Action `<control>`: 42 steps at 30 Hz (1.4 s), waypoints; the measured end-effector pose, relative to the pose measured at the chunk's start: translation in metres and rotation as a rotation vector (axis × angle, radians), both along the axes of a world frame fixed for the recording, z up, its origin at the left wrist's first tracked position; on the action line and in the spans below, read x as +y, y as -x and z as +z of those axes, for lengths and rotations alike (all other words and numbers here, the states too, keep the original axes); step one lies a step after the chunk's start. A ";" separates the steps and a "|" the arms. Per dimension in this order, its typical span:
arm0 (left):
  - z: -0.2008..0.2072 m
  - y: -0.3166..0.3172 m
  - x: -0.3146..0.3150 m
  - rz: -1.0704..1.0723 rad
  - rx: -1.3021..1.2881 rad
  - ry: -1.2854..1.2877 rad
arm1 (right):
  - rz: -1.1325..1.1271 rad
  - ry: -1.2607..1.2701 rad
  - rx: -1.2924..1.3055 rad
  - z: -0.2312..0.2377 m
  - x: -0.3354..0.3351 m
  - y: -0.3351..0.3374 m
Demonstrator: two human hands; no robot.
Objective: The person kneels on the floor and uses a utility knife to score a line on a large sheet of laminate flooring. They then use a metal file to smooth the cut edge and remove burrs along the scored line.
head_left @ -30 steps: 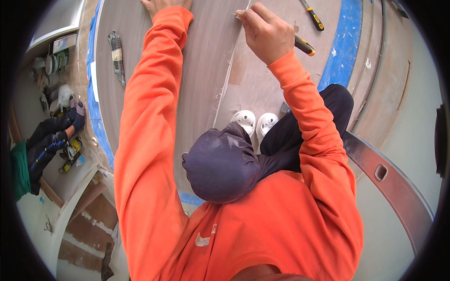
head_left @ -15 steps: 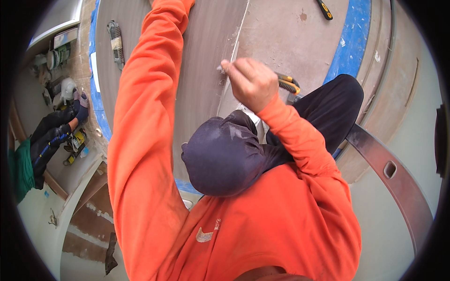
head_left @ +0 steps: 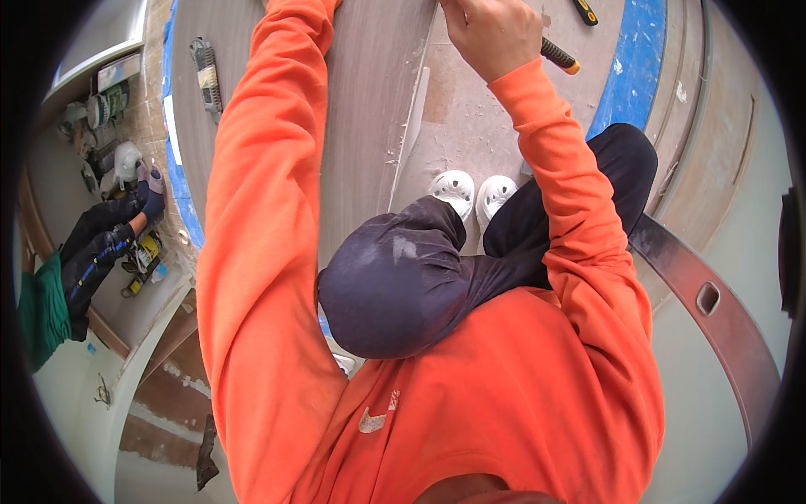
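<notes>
Head view | right hand (head_left: 494, 38) curled round yellow-black tool handle (head_left: 560, 55), jutting rightward | left hand (head_left: 338, 3) cropped, can't tell grip

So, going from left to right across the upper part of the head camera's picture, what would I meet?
A strip of blue tape → a grey tool → the orange left sleeve → the right hand → the black-and-yellow handle sticking out of it → another blue strip.
</notes>
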State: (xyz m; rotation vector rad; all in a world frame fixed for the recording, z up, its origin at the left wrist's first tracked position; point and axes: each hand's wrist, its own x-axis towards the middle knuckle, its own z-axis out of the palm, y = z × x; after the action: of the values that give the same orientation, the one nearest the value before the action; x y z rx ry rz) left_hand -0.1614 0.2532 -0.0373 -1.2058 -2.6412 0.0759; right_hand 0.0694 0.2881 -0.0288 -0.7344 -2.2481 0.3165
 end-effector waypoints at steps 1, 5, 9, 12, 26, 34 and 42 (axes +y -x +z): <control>-0.005 0.007 0.002 0.032 -0.048 -0.101 | 0.042 0.051 0.010 0.004 0.001 0.001; -0.011 0.009 0.005 0.039 -0.099 -0.231 | 0.077 0.098 -0.008 0.005 0.002 -0.001; -0.013 0.009 0.004 0.050 -0.106 -0.236 | 0.171 0.115 0.032 0.013 -0.016 -0.006; -0.011 0.009 0.005 0.032 -0.098 -0.246 | 0.197 0.120 -0.025 0.008 -0.036 -0.018; -0.013 0.017 0.001 0.029 -0.132 -0.227 | 0.193 0.715 0.260 0.011 -0.097 -0.046; -0.012 0.018 0.004 0.027 -0.137 -0.215 | 0.054 0.641 0.486 -0.010 -0.007 0.000; -0.009 0.024 0.003 0.039 -0.132 -0.217 | 0.074 0.577 0.463 -0.021 0.006 0.015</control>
State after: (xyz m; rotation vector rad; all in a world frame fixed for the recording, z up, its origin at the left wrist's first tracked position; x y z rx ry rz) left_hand -0.1858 0.2562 -0.0463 -1.1222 -2.6993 -0.2856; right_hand 0.0543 0.2943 -0.0501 -0.7666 -1.7453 1.0840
